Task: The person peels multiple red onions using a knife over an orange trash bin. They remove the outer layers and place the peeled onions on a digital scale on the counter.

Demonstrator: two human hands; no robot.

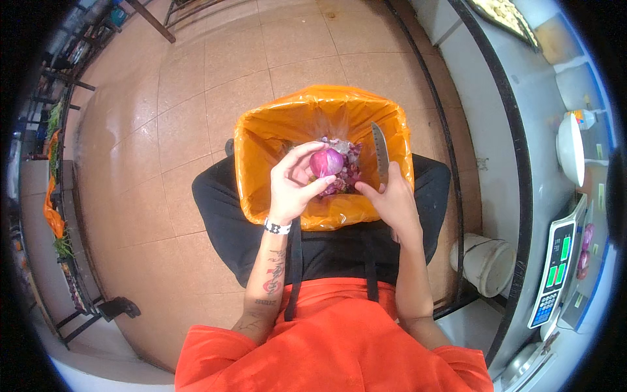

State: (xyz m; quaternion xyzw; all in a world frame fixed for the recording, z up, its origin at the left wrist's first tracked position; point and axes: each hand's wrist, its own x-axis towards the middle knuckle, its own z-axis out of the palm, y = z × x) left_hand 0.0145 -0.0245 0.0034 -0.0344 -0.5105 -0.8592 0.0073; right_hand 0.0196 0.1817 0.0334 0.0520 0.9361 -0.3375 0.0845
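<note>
A red onion [326, 162] with a smooth, shiny purple surface is held between the thumb and fingers of my left hand [294, 179]. My right hand [394, 196] grips a knife [379, 147], its blade pointing away from me; the handle is hidden in the fingers. Both hands are over a bin lined with an orange plastic bag [321, 95], between my knees. Purple onion peelings [350, 169] lie at the bottom of the bin, partly hidden by the onion and my left hand.
At the right stands a metal table bearing a digital scale [553, 274], a white bowl [570, 149] and a tray of pale pieces [507, 17]. A white bucket [485, 264] is below it. Shelving with green vegetables [62, 245] runs along the left over the tiled floor [186, 147].
</note>
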